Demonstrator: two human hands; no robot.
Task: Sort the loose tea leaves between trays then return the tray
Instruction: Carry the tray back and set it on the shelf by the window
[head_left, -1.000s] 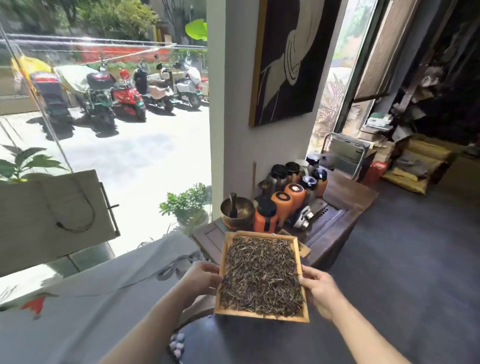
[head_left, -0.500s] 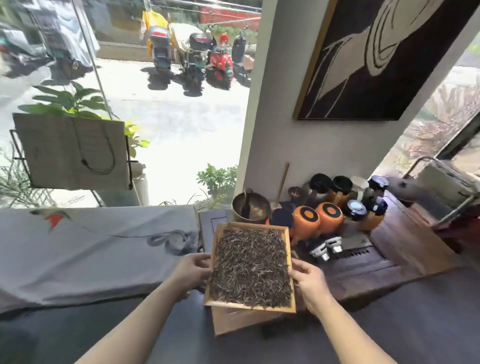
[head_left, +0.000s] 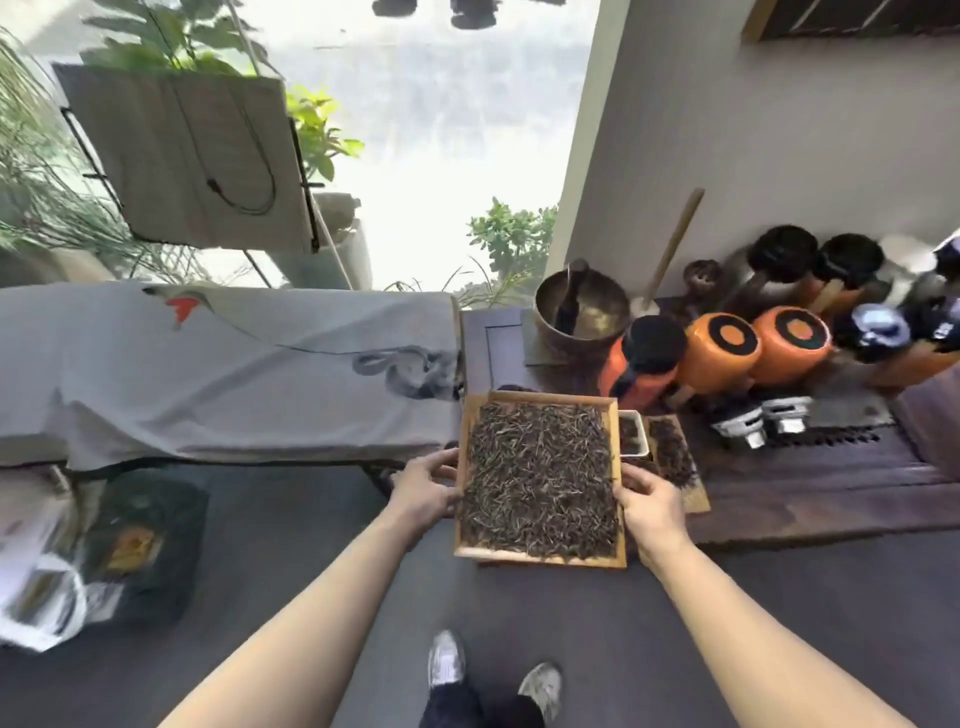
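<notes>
A square bamboo tray (head_left: 540, 557) heaped with dark loose tea leaves (head_left: 540, 473) hangs level in front of me, over the front left corner of the dark wooden tea table (head_left: 810, 499). My left hand (head_left: 423, 488) grips its left rim and my right hand (head_left: 649, 506) grips its right rim. Just right of it, on the table, lies a second flat tray (head_left: 675, 457) with a smaller pile of tea, partly hidden by my right hand. A small white dish (head_left: 632, 441) holding a little tea sits between the two trays.
Orange canisters (head_left: 717, 353) with black lids and dark jars (head_left: 784, 260) crowd the table's back. A brass bowl (head_left: 582, 312) stands at the back left. A grey cloth-covered bench (head_left: 223, 369) lies to the left, bags (head_left: 140, 545) on the floor below it. My shoes (head_left: 447, 660) are beneath.
My view has tilted down and swung left, closer to the tea table. Both hands still hold the tray, which now hangs over the table's corner beside the second tray.
</notes>
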